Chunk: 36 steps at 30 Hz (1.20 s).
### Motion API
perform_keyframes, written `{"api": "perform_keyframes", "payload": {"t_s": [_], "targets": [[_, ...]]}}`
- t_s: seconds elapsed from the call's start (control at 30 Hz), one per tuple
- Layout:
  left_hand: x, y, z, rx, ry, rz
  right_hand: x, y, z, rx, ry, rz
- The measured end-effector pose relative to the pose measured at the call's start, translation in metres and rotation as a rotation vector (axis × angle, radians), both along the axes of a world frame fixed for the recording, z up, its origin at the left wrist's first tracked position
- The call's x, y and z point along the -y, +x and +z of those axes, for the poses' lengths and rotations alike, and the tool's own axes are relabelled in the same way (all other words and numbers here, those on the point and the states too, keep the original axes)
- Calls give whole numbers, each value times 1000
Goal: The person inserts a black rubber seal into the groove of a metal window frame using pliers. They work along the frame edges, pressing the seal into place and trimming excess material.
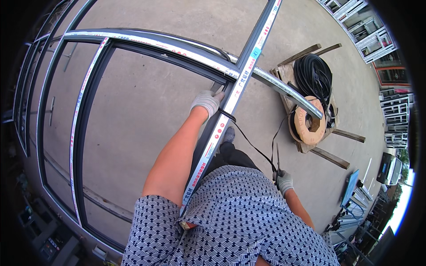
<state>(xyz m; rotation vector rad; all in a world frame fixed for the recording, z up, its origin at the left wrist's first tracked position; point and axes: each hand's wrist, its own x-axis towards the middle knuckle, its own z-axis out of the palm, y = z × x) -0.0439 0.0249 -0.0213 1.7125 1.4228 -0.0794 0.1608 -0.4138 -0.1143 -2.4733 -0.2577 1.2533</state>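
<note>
My left hand [207, 104], in a pale knit glove, is closed at the inner edge of a metal window frame [242, 79], just below a corner joint. A black rubber strip [248, 141] comes from under its fingers, crosses the frame bar and sags toward my right side. My right hand [284, 182], also gloved, is closed low at my right side. It grips the strip together with a thin-bladed tool [278, 155] that points upward; the tool's exact kind is unclear. Another length of the strip rises from this hand toward a cardboard reel [306, 124].
The reel and a coil of black rubber [313, 73] lie on a wooden pallet [286, 73], with beams sticking out. A frame bar end [310, 107] juts over the reel. More metal frames [395, 115] stand far right. A blue panel [350, 188] lies at right.
</note>
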Motion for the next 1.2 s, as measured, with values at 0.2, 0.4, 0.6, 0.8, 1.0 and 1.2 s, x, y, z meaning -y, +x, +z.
{"api": "perform_keyframes", "payload": {"t_s": [0.2,0.4,0.6,0.8,1.0,1.2], "targets": [[0,-3,7,98,-102,19,-7,-2,7,-5,37,-21],[7,-10,-14,251,-86,28,-15,1,13,2,33,-19],[11,-5,-18,172,-8,-4,-6,4,6,1,5,-10],[9,-13,-26,239,-106,35,-5,7,2,-10,-5,14],[0,-14,-23,339,-132,201,-11,-14,8,-18,19,-3],[-10,-23,-17,370,-102,272,-13,-32,9,-14,16,-1]]}}
